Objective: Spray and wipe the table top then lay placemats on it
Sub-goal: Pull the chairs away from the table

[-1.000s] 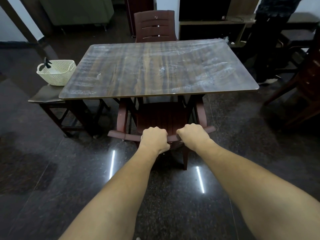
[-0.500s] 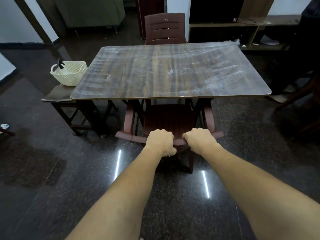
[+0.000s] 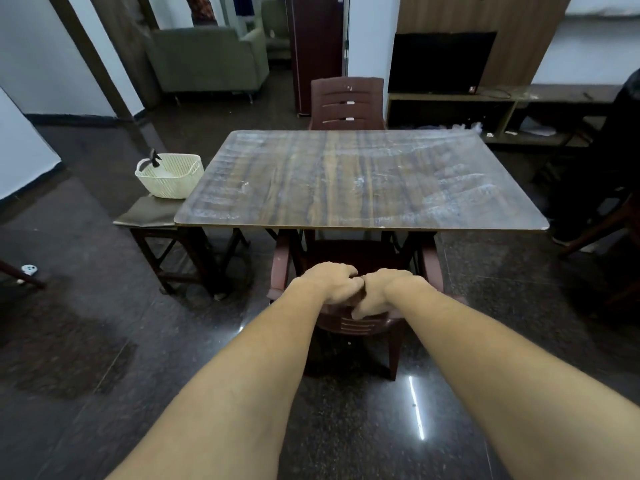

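Observation:
A wood-grain table top (image 3: 346, 178) with white smears across it stands in front of me. Tucked under its near edge is a dark red plastic chair (image 3: 356, 323). My left hand (image 3: 332, 282) and my right hand (image 3: 384, 289) both grip the top of the chair's backrest, side by side and touching. A cream basket (image 3: 169, 174) with a black spray trigger (image 3: 152, 157) sticking out sits on a stool at the table's left corner. A folded olive cloth or mat (image 3: 145, 213) lies under the basket.
A second red chair (image 3: 348, 103) stands at the table's far side. At the right edge stand a person in dark clothes (image 3: 602, 168) and a wooden chair leg (image 3: 599, 230). A low shelf unit with a TV (image 3: 440, 64) is behind; a green sofa (image 3: 207, 60) back left. The glossy dark floor surrounds me.
My hands have slid together on the chair back until they touch. The view has pulled back and tilted up, showing more of the room.

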